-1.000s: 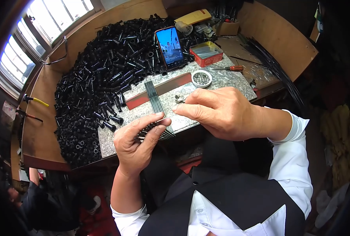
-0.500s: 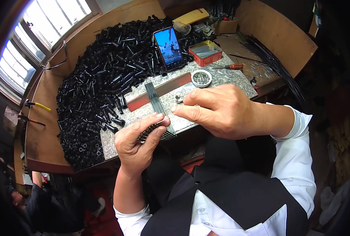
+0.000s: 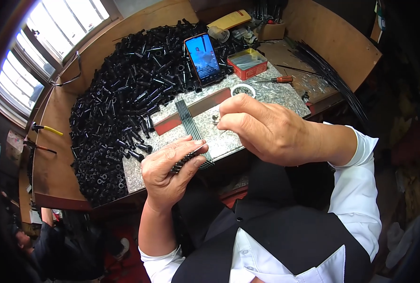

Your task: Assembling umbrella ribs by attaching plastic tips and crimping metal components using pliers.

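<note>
My left hand (image 3: 170, 167) is closed around a flat bundle of thin dark pieces (image 3: 185, 161), ridged like rods side by side, with a pale edge at the fingertips. Just beyond it, a row of thin dark rods (image 3: 186, 120) lies across a metal bar with a red side (image 3: 167, 125) on the speckled board (image 3: 139, 177). My right hand (image 3: 271, 129) is in a pinch over the board, its fingertips beside a small shiny metal piece (image 3: 215, 120). Whatever is between those fingertips is too small to make out. Behind this hand stands a white bowl (image 3: 254, 88) of tiny metal parts, partly covered by it.
A heap of black tubular parts (image 3: 125, 89) fills the bench's left and back. A lit phone (image 3: 203, 59) leans against it. Beside it are a red tin (image 3: 250, 71), a screwdriver (image 3: 281, 79) and long black rods (image 3: 332, 70). Another person (image 3: 54, 245) sits at lower left.
My right hand has shifted slightly right and away from my left hand, toward the small metal piece. The left hand keeps its hold, its fingers lying a little flatter over the bundle.
</note>
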`<state>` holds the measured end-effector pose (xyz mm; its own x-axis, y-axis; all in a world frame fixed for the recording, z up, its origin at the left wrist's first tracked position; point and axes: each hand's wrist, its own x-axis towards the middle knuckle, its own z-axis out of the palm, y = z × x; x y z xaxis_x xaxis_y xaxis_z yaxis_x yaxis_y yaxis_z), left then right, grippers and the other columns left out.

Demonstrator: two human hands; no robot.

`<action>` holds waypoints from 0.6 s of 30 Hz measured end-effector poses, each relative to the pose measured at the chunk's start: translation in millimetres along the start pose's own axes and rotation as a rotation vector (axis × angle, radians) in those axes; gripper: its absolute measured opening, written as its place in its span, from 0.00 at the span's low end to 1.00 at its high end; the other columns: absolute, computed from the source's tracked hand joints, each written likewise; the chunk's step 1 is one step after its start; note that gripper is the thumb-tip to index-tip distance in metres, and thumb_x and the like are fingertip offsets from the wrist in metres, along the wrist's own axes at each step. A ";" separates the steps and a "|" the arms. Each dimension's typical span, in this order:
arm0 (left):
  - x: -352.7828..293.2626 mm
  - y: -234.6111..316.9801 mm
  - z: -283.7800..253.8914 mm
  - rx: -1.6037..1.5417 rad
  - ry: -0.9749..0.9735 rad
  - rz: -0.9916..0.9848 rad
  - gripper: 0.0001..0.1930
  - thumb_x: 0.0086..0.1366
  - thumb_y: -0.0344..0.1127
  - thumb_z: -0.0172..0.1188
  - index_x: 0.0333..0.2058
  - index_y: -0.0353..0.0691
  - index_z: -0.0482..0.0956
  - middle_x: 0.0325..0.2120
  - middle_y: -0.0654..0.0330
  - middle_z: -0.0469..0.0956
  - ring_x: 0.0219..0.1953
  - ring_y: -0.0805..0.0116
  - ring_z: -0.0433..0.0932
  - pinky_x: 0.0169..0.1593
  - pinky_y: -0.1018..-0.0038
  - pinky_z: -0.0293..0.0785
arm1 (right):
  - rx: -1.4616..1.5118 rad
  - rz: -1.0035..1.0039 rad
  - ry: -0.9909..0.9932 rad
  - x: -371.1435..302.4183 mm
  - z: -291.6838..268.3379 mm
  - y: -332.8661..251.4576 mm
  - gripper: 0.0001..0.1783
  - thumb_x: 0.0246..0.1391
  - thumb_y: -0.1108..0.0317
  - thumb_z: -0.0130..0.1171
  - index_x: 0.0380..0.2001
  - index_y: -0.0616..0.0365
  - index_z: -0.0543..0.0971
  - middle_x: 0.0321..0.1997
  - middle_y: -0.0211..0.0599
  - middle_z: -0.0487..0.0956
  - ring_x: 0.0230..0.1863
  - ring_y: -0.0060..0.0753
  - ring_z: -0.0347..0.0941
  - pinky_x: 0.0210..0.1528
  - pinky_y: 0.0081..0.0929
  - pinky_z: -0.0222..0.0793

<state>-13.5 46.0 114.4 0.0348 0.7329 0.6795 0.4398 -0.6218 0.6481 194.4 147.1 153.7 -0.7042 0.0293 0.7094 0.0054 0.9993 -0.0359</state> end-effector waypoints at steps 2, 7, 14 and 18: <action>2.0 -1.9 -1.4 0.040 -0.033 0.056 0.11 0.52 0.27 0.67 0.36 0.34 0.82 0.30 0.56 0.83 0.36 0.62 0.83 0.48 0.66 0.75 | 0.025 -0.013 -0.031 1.4 -2.6 0.4 0.15 0.42 0.80 0.58 0.38 0.65 0.76 0.39 0.46 0.73 0.34 0.40 0.75 0.30 0.28 0.73; 5.9 -5.0 -3.3 0.107 -0.091 0.139 0.15 0.50 0.35 0.70 0.36 0.36 0.82 0.29 0.57 0.83 0.36 0.61 0.83 0.47 0.65 0.76 | 0.032 -0.176 -0.033 9.5 -6.4 1.2 0.17 0.44 0.76 0.58 0.41 0.64 0.77 0.37 0.43 0.72 0.34 0.39 0.73 0.31 0.27 0.70; 5.5 -9.3 1.3 0.141 -0.104 0.172 0.20 0.45 0.45 0.71 0.34 0.37 0.81 0.29 0.56 0.82 0.36 0.57 0.82 0.46 0.65 0.77 | 0.137 -0.160 -0.079 12.7 0.5 -5.1 0.19 0.49 0.72 0.59 0.46 0.63 0.76 0.36 0.42 0.72 0.34 0.39 0.71 0.33 0.31 0.69; -4.5 -19.4 5.3 0.110 -0.165 0.107 0.20 0.45 0.46 0.71 0.33 0.38 0.81 0.28 0.57 0.82 0.34 0.56 0.82 0.42 0.66 0.77 | 0.344 -0.067 -0.060 22.7 12.4 -10.9 0.21 0.49 0.70 0.60 0.49 0.62 0.74 0.37 0.43 0.73 0.35 0.41 0.72 0.34 0.33 0.70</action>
<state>-17.5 56.2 96.9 0.2289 0.7049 0.6714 0.5204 -0.6715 0.5276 169.5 136.6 161.4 -0.7354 -0.0476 0.6760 -0.2747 0.9329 -0.2331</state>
